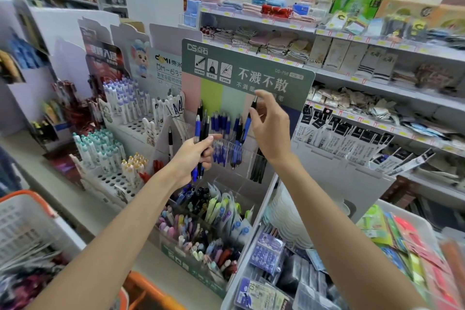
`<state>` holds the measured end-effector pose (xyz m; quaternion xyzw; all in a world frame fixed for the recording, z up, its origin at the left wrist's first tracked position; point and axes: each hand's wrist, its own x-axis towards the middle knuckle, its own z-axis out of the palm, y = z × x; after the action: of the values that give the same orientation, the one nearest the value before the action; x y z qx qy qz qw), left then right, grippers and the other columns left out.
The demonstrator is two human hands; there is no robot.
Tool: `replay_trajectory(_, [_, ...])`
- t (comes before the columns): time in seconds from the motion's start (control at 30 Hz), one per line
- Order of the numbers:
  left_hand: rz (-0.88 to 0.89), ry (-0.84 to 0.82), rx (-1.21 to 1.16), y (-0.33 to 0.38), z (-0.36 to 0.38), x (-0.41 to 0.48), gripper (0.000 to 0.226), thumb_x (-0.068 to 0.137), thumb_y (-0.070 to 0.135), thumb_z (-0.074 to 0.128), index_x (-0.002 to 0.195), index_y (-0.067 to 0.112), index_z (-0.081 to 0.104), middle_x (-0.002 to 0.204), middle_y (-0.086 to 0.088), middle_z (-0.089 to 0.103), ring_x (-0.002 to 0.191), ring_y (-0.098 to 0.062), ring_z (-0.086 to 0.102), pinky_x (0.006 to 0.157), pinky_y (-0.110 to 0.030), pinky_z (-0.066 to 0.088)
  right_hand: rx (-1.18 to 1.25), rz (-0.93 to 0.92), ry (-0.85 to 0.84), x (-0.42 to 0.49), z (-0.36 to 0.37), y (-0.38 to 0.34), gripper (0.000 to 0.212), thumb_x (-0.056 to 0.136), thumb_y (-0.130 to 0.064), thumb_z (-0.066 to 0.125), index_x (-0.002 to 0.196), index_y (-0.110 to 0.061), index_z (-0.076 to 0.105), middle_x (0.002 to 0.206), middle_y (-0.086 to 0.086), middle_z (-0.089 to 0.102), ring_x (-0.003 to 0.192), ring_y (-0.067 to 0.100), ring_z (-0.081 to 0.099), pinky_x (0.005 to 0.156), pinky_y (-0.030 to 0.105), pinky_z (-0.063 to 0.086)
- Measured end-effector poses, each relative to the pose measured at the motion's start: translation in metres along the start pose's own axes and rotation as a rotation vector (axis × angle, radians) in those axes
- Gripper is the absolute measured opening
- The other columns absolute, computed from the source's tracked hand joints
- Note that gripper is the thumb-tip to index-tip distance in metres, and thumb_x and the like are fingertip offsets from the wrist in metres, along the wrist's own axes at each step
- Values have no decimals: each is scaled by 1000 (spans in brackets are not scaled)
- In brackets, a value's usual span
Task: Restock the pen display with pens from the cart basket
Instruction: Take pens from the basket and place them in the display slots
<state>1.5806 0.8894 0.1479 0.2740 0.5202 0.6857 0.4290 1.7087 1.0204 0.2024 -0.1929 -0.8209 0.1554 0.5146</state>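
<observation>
A green-headed pen display (247, 68) stands in the middle, with a clear acrylic rack (231, 148) holding blue pens and a few black ones. My left hand (195, 156) grips a small bunch of blue and black pens (201, 131) upright, just left of the rack. My right hand (270, 128) is raised in front of the display card and pinches one blue pen (247, 123) by its upper part, its tip hanging over the rack's slots. The cart basket (27, 211) with an orange rim sits at the lower left.
Other pen stands (120, 118) crowd the counter to the left. A clear bin of mixed pens (201, 234) sits below the display. Shelves of socks and towels (352, 63) run along the right. Packaged stationery (271, 254) lies at the lower right.
</observation>
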Motion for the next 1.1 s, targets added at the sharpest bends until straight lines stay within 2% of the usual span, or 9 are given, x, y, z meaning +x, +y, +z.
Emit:
replay_trajectory(0.07, [-36, -14, -48, 2, 0, -1, 29, 107, 13, 37, 129, 5, 55, 59, 4, 37, 44, -6, 29, 41, -18, 29, -37, -1, -53, -4, 6, 2, 36, 93, -5, 67, 127, -6, 59, 95, 7, 70, 73, 21, 64, 74, 38, 57])
replay_trajectory(0.23, [-56, -23, -141, 7, -1, -5, 38, 100, 0, 31, 134, 2, 45, 62, 1, 40, 45, -7, 30, 42, -18, 28, -87, 86, -169, -15, 19, 4, 27, 95, -10, 64, 122, -5, 61, 97, 14, 74, 85, 28, 70, 75, 43, 57])
replay_trajectory(0.37, [-15, -37, -142, 7, -3, -6, 35, 102, 0, 34, 136, 0, 42, 70, -4, 53, 49, -8, 38, 46, -19, 36, -173, 99, -263, -19, 25, 8, 25, 98, -14, 61, 121, -5, 63, 95, 17, 74, 84, 34, 70, 70, 46, 57])
replay_trajectory(0.47, [12, -37, -40, 6, -6, -7, 28, 104, 6, 41, 129, 2, 54, 81, -7, 67, 60, -10, 54, 58, -22, 51, -202, 80, -273, -18, 26, 10, 33, 99, -13, 58, 131, -7, 61, 99, 17, 74, 87, 34, 69, 73, 45, 56])
replay_trajectory(0.57, [7, -70, 8, 6, -9, -9, 25, 105, 13, 44, 123, 9, 61, 91, -9, 71, 74, -17, 66, 75, -35, 57, -134, 67, -165, -13, 18, 7, 39, 97, -8, 59, 137, -6, 56, 94, 11, 73, 76, 25, 66, 71, 37, 55])
replay_trajectory(0.77, [33, -160, -6, 10, 3, -8, 29, 105, 18, 44, 130, 12, 57, 79, -3, 65, 56, -10, 49, 57, -25, 48, 68, 116, -90, 4, -3, -6, 23, 96, -6, 60, 118, -8, 68, 89, 3, 70, 76, 15, 64, 71, 20, 52])
replay_trajectory(0.9, [42, -191, 1, 11, 14, -6, 29, 106, 18, 43, 129, 10, 58, 77, -2, 62, 55, -10, 45, 54, -25, 46, 182, 206, -156, 4, -6, -15, 19, 95, -15, 64, 113, -11, 69, 89, -1, 70, 81, 6, 65, 71, 15, 50])
replay_trajectory(1.0, [37, -213, 26, 12, 21, -5, 26, 105, 18, 44, 124, 10, 60, 77, -2, 61, 55, -10, 43, 55, -26, 44, 319, 271, -248, 0, -4, -21, 23, 94, -12, 66, 117, -6, 66, 93, 5, 69, 74, -2, 66, 66, 11, 51])
replay_trajectory(1.1, [40, -239, 75, 11, 24, -7, 26, 105, 19, 45, 123, 7, 59, 82, -5, 66, 57, -13, 48, 57, -27, 46, 403, 301, -300, -4, 1, -21, 20, 92, -6, 68, 112, -6, 67, 92, 10, 70, 78, 16, 71, 68, 31, 62])
